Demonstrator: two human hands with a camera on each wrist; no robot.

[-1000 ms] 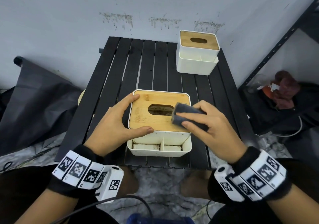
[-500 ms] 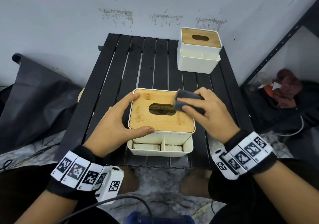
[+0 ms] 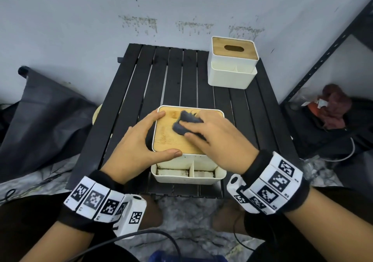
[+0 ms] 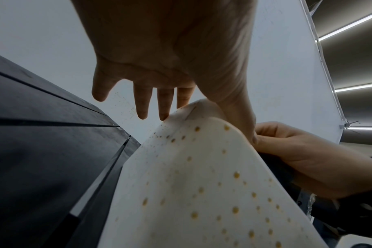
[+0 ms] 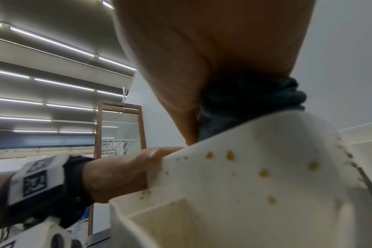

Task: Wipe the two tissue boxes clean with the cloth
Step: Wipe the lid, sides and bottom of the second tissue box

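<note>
The near tissue box [image 3: 169, 140], white with a wooden lid and a front tray, stands at the table's front edge. My left hand [image 3: 167, 133] holds its front left corner, thumb on the front face and index finger along the left edge. My right hand [image 3: 187, 129] presses a bunched dark grey cloth [image 3: 186, 117] onto the lid's far middle, covering the slot. In the left wrist view the box's side [image 4: 202, 184] shows many yellow-brown spots. In the right wrist view the cloth [image 5: 255, 100] sits under my palm above the spotted box [image 5: 244, 184]. The far tissue box [image 3: 232, 76] stands untouched at the back right.
Both boxes stand on a black slatted table [image 3: 177, 80] against a grey wall. A black bag [image 3: 40, 110] lies to the left. On the right, a dark metal rack [image 3: 323, 59] holds a reddish bundle [image 3: 333, 106]. Cables run over the marbled floor.
My right hand has slid the cloth from the lid's right edge leftward and farther back, over the slot. My left hand keeps the same hold on the box.
</note>
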